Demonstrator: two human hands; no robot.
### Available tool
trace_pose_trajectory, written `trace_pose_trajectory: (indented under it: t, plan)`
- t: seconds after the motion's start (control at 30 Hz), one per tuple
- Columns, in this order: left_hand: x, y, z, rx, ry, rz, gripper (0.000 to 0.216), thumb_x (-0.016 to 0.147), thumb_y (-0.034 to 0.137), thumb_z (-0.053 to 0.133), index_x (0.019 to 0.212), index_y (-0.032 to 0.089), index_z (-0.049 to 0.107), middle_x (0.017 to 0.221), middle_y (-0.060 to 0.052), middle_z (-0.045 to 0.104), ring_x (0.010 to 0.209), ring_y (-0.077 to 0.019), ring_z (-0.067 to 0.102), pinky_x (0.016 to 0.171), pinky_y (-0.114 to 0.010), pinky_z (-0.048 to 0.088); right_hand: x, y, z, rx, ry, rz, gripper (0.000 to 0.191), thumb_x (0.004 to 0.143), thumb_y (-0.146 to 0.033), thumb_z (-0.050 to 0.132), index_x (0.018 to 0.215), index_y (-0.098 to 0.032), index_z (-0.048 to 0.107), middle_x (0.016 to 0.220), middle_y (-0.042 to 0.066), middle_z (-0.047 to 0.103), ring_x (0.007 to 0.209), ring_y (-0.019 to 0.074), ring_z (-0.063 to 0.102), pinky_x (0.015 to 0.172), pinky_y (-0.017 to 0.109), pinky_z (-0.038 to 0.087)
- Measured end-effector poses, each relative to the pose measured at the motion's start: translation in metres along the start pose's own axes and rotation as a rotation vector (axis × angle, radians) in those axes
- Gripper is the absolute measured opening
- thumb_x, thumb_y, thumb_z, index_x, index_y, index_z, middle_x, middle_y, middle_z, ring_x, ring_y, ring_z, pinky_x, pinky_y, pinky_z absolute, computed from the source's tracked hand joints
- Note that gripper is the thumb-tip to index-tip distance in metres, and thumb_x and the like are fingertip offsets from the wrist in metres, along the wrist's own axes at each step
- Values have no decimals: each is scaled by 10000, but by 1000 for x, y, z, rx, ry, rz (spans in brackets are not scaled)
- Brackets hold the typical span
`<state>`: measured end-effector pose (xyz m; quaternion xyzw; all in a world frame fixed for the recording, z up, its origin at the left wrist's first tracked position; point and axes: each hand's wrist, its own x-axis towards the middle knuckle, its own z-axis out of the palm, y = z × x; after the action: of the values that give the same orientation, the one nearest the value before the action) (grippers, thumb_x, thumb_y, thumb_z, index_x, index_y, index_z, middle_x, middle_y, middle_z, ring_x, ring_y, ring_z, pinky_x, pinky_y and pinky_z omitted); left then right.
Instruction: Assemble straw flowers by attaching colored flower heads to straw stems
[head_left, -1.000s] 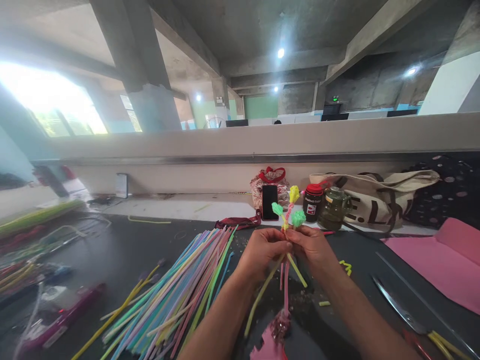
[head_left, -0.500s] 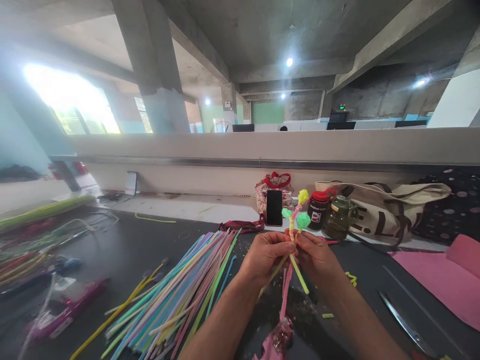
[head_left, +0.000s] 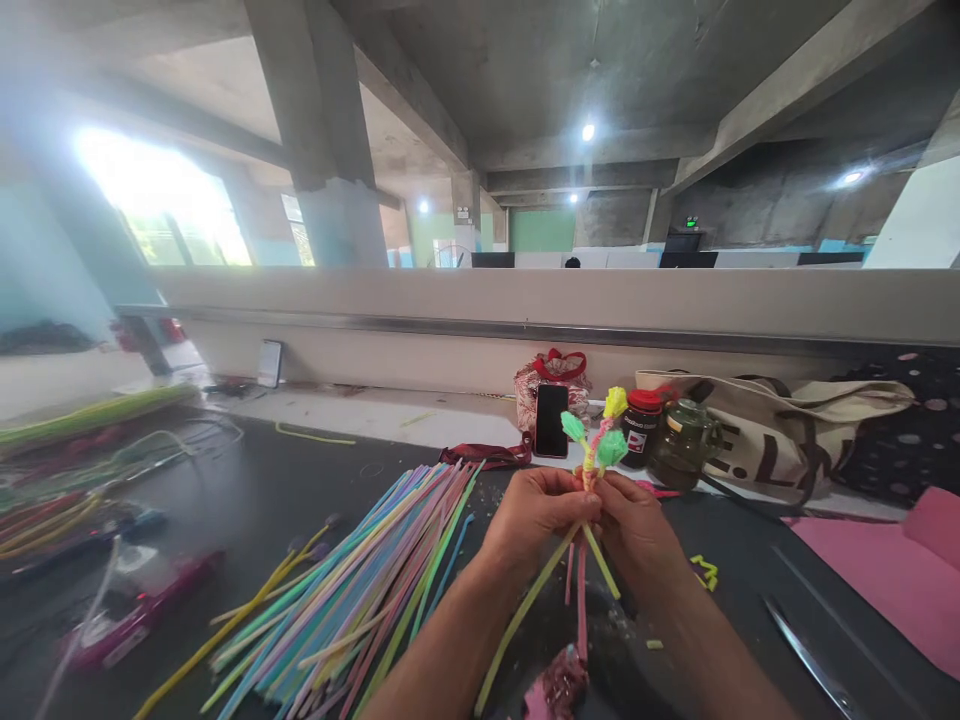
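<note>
Both hands meet over a dark table and pinch a small bundle of twisted straws [head_left: 598, 445] with green and yellow frayed tips standing up. My left hand [head_left: 536, 515] grips the bundle from the left, fingers closed. My right hand [head_left: 637, 525] grips it from the right, fingers closed too. Yellow-green and pink straw tails [head_left: 579, 590] hang down below the hands. A fan of pastel straws [head_left: 375, 585] lies on the table just left of my left forearm.
A phone [head_left: 551, 420] leans on a red patterned pouch [head_left: 553, 378] behind the hands. Beside it stand a red-lidded jar [head_left: 643, 428], a green jar [head_left: 684, 442] and a canvas bag [head_left: 795, 435]. Pink foam sheet [head_left: 892, 575] and scissors [head_left: 806, 650] lie right; more straws [head_left: 82, 420] far left.
The view has swung a little, so everything sits further right and lower. My hands keep their grip; the straw tails below them have shifted and swung slightly.
</note>
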<state>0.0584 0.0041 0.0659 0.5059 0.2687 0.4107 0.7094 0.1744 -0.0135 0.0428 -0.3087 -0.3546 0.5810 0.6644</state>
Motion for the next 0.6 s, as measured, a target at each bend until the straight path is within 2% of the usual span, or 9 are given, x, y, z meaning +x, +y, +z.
trace_pose_trajectory:
  t: [0.17,0.33,0.5,0.6]
  plan:
    - [1,0,2,69,27,85,182,570,258,683,597,96,605,520,3,547,466,-61,434,485,-195,305,-1,0,-3,-24,33,-40,148,599,-299,719,647,-173,659,501,-33,523,419,58,385,427,205,292]
    - [1,1,-4,171,19,70,183,594,284,674,595,111,613,497,25,505,434,-43,362,431,-186,247,1,0,-5,-49,10,-58,149,610,-306,711,611,-173,643,406,-56,431,379,57,303,399,219,230]
    - [1,5,-6,182,-6,35,197,555,290,697,577,120,599,475,28,496,425,-51,387,429,-186,273,3,0,-6,-56,0,-10,188,564,-312,739,627,-154,661,417,-45,471,365,49,314,373,211,222]
    - [1,4,-6,157,-12,15,197,551,282,695,570,119,585,486,18,514,422,-52,398,426,-185,278,1,-2,-2,-10,9,19,216,539,-292,753,692,-162,674,489,-26,553,381,56,389,391,204,296]
